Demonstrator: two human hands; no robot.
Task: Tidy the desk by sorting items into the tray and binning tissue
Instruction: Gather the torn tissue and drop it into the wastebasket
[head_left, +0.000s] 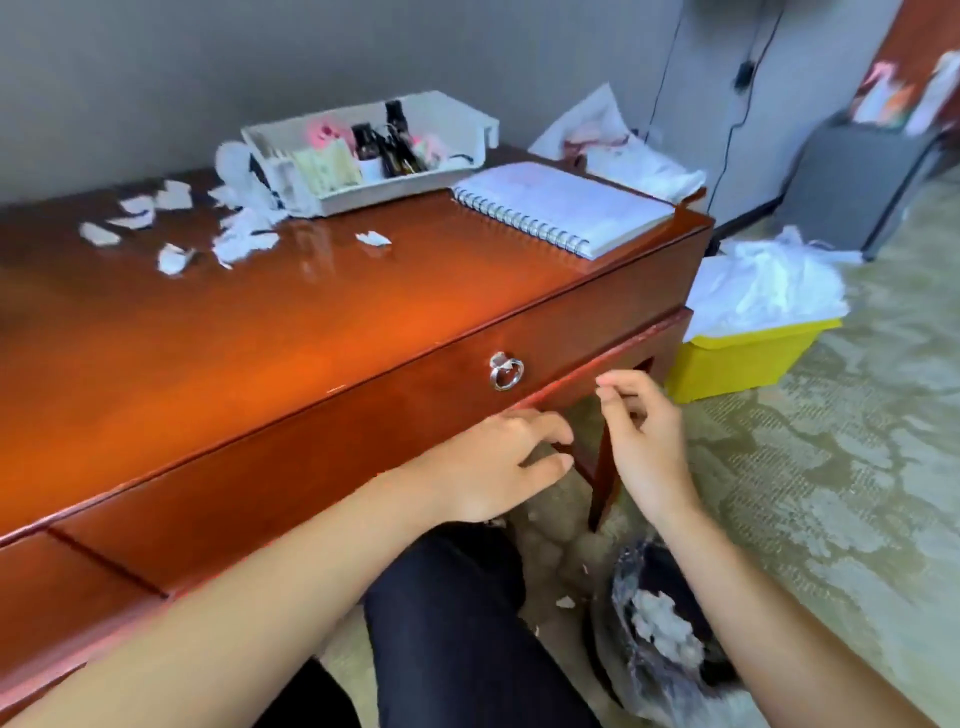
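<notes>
Left hand (498, 462) and right hand (644, 441) hang loose and empty just below the front edge of the surface (260, 338). Far back stands the tray (395, 195); the bin (623, 582) sits under my right hand. Tissue scraps (244, 244) lie left of the tray, forward and leftward, nearer my left hand.

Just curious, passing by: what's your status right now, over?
Left grip and right grip open, empty, before the desk front. Tissue scraps lie on desktop beside tray. Nothing blocking them.
</notes>
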